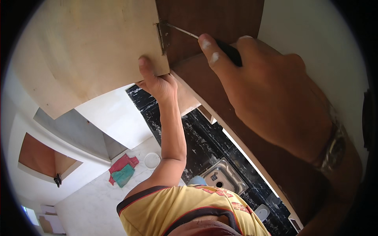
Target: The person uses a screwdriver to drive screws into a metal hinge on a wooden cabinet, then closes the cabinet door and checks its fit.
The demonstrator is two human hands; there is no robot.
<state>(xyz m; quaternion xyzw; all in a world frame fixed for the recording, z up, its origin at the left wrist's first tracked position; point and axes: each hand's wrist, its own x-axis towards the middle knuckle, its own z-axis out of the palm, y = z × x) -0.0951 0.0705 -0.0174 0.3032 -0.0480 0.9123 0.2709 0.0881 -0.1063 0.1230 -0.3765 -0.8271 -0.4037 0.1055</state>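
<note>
A pale wooden cabinet door [90, 47] stands swung out at the upper left. My left hand [157, 82] grips its lower corner, thumb on the face and the other fingers under the edge. A metal hinge [160, 38] joins the door's edge to the dark brown cabinet side [208, 15]. In my closed right hand [271, 86] is a screwdriver [182, 30] with a dark handle and a thin metal shaft. Its tip reaches the hinge near the top; whether it sits in a screw cannot be made out. White smears mark the fingers of that hand.
Below lies a black marble-patterned counter [193, 133] with a steel sink [222, 177]. The brown cabinet shelf [252, 145] runs diagonally beneath my right arm. On the pale floor are red and green cloths [123, 175] and a round white container [152, 161]. A white wall [315, 43] rises at right.
</note>
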